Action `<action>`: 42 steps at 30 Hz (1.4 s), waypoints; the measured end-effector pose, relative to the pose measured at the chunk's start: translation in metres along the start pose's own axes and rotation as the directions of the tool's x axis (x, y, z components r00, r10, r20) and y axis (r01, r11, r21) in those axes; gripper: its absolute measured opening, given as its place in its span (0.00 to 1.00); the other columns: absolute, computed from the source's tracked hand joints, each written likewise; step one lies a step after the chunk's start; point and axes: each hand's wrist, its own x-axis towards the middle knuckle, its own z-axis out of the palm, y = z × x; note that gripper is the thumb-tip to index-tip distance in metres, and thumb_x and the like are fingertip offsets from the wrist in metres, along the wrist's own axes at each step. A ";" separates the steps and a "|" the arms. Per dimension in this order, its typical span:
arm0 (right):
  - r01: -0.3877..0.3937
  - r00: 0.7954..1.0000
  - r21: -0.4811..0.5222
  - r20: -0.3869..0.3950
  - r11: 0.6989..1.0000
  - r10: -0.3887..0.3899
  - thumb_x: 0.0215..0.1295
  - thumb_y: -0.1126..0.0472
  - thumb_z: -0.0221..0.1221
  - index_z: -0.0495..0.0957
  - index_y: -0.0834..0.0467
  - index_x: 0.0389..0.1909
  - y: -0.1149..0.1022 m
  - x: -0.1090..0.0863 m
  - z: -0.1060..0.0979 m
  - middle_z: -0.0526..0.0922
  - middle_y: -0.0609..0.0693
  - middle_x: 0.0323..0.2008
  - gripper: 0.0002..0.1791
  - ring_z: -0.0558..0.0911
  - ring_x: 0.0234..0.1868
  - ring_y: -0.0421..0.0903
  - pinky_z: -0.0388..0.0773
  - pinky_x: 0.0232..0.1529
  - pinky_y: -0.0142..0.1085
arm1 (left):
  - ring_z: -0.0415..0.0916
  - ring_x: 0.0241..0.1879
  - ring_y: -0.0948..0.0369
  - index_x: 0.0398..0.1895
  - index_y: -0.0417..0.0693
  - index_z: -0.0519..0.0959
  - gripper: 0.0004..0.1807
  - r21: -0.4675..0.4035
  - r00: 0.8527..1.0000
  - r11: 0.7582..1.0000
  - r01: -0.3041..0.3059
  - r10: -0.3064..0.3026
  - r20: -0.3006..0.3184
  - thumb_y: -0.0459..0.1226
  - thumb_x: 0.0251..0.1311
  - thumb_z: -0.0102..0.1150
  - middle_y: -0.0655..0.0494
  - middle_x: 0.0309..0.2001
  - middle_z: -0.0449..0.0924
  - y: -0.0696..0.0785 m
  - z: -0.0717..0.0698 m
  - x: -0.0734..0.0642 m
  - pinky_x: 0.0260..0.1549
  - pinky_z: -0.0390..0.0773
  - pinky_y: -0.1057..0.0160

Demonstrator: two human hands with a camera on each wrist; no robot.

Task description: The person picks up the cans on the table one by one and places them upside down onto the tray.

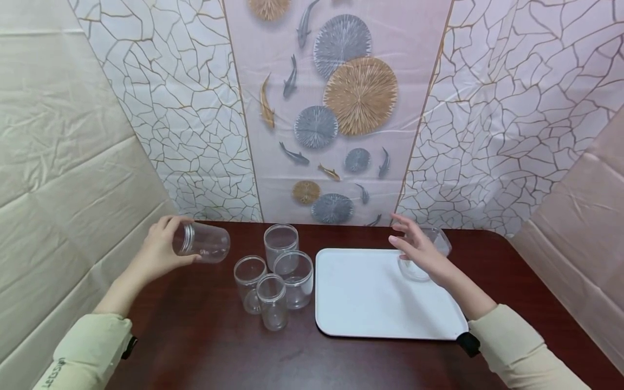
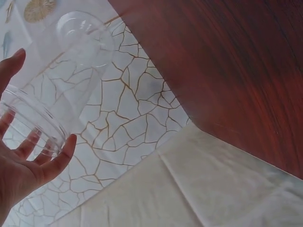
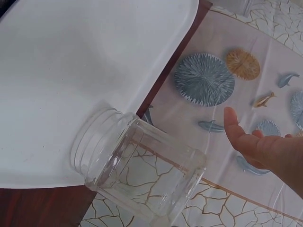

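At the left, my left hand (image 1: pixel 161 246) holds a clear round jar (image 1: pixel 212 244) on its side above the table, fingers and thumb around its ridged mouth end. The left wrist view shows the same jar (image 2: pixel 71 90), see-through and bare inside. A second clear jar (image 1: pixel 442 242), square-bodied, stands mouth down on the right part of the white tray (image 1: pixel 361 295). Beside it my right hand (image 1: pixel 421 252) hovers with fingers spread, partly covering it in the head view. In the right wrist view, a gap separates that hand (image 3: pixel 265 149) from the square jar (image 3: pixel 151 165).
Left of the tray stand several clear jars, mouths up and close together: a back one (image 1: pixel 281 235), a left one (image 1: pixel 249 281), a wide one (image 1: pixel 297 287) and a small front one (image 1: pixel 273 309). The dark red table (image 1: pixel 219 352) meets a patterned cloth (image 1: pixel 205 135) behind.
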 end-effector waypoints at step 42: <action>-0.074 0.997 0.131 0.006 0.989 0.074 0.72 0.50 0.46 0.34 0.49 0.75 -0.009 -0.001 0.012 0.42 0.66 0.73 0.39 0.52 0.70 0.68 0.64 0.59 0.64 | 0.66 0.44 0.59 0.62 0.47 0.60 0.44 -0.422 0.987 0.903 0.084 -0.134 -0.090 0.36 0.41 0.75 0.44 0.53 0.64 0.049 0.022 0.008 0.37 0.70 0.79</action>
